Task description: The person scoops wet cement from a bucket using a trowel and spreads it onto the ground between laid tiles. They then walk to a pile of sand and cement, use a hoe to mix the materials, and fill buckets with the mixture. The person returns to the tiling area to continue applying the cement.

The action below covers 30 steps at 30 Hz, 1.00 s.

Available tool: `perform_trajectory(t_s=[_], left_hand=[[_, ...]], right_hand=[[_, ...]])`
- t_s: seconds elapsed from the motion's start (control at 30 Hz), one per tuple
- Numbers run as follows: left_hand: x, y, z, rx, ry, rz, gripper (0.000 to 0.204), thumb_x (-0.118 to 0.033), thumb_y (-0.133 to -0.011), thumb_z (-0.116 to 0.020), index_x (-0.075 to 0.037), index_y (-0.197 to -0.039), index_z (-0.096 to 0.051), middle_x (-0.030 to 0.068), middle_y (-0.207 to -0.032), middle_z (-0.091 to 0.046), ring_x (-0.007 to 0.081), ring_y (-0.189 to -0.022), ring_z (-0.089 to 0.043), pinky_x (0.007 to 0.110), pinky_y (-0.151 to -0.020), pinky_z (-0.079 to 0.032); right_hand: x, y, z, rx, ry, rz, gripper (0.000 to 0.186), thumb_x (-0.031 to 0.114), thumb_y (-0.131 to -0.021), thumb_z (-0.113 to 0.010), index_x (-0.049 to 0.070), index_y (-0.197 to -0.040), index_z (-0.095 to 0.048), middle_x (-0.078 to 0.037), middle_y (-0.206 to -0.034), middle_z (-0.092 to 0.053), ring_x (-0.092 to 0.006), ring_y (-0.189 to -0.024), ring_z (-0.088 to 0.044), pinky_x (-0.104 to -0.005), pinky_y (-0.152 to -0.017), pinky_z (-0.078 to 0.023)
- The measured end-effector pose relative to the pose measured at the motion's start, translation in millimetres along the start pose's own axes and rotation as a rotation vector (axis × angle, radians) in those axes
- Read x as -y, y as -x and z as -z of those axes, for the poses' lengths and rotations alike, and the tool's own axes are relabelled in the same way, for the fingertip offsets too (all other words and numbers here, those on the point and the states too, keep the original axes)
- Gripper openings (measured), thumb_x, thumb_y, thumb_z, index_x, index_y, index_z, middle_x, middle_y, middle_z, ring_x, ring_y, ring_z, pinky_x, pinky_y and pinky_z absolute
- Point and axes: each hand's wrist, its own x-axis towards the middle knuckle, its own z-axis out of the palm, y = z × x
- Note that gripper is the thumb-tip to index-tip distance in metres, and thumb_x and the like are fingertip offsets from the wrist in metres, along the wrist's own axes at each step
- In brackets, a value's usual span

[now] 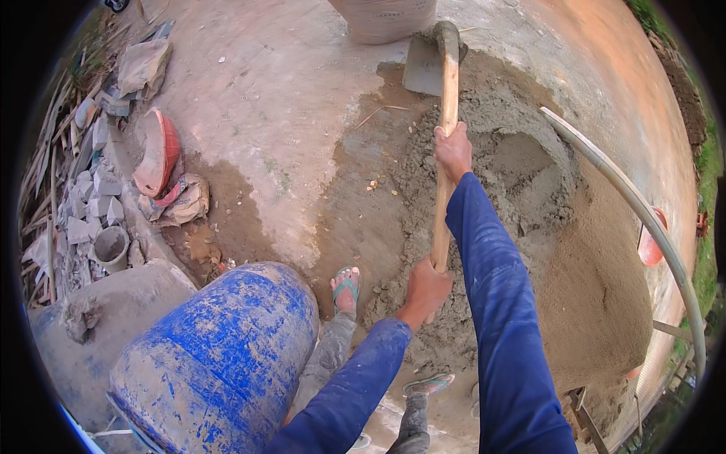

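- Right hand (454, 153): wrapped round the upper handle of the hoe (443, 208), arm extended long, pointing between 11 and 12 o'clock.
- Left hand (427, 293): wrapped round the handle's lower end, forearm pointing between 1 and 2.
- Hoe: handle near upright in view, grey blade (421, 69) at 1 o'clock.
- Wet grey mix (522, 163) at 2; sand heap (605, 295) between 3 and 4; blue drum (227, 352) at 8.

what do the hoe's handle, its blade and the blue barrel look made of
Handle: apparently bare wood, pale tan. Blade: probably steel, thin, flat and dull grey. Blue barrel: likely plastic, with rounded, moulded-looking edges under scuffs and grime, though painted metal is possible.
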Motion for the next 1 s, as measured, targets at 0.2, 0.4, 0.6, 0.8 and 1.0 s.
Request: perform_trajectory(t_s=[0.2, 0.4, 0.6, 0.8, 1.0], left_hand=[[22.3, 30.5, -12.4, 0.073, -0.011, 0.168, 0.029, -0.011, -0.075, -0.06, 0.003, -0.1, -0.058, 0.0182, -0.076, -0.064, 0.0289, -0.069, -0.064, 0.039, -0.065, -0.049], [51.4, 109.8, -37.9, 0.103, -0.035, 0.216, 0.031, -0.012, -0.072, -0.065, 0.002, -0.099, -0.058, 0.0167, -0.076, -0.064, 0.0275, -0.068, -0.064, 0.039, -0.065, -0.05], [94.7, 205.9, -64.4, 0.233, -0.121, 0.417, 0.031, -0.013, -0.072, -0.066, 0.003, -0.098, -0.057, 0.0183, -0.074, -0.063, 0.0272, -0.069, -0.065, 0.039, -0.064, -0.051], [230.9, 362.2, -30.4, 0.213, -0.308, 0.353, 0.035, -0.02, -0.073, -0.066, 0.0, -0.1, -0.058, 0.0219, -0.078, -0.065, 0.0364, -0.069, -0.065, 0.042, -0.065, -0.052], [311.0, 400.1, -14.1, 0.279, -0.466, 0.255, 0.027, -0.018, -0.075, -0.063, -0.002, -0.096, -0.059, 0.0238, -0.079, -0.065, 0.0423, -0.076, -0.063, 0.049, -0.069, -0.05]], right_hand=[[-53.0, 26.4, -9.4, 0.058, 0.213, -0.136, 0.042, 0.029, -0.089, -0.057, 0.002, -0.115, -0.038, -0.029, -0.1, -0.063, -0.0431, -0.093, -0.063, -0.0484, -0.081, -0.05], [-80.4, 106.0, 33.9, 0.178, 0.058, -0.283, 0.034, 0.025, -0.092, -0.055, 0.004, -0.11, -0.034, -0.022, -0.084, -0.062, -0.0318, -0.063, -0.065, -0.0407, -0.051, -0.052], [-185.6, 198.6, 51.3, 0.169, 0.068, -0.347, 0.035, 0.027, -0.092, -0.056, 0.006, -0.108, -0.033, -0.017, -0.079, -0.059, -0.0264, -0.057, -0.062, -0.0375, -0.045, -0.051], [-243.9, 408.9, 52.0, 0.237, -0.162, -0.502, 0.035, 0.028, -0.092, -0.057, 0.01, -0.112, -0.035, -0.015, -0.073, -0.06, -0.0271, -0.055, -0.063, -0.0388, -0.049, -0.052], [-249.2, 485.7, 84.5, -0.048, -0.419, -0.648, 0.03, 0.023, -0.092, -0.058, 0.009, -0.106, -0.036, -0.003, -0.074, -0.05, -0.0132, -0.052, -0.052, -0.0271, -0.041, -0.047]])
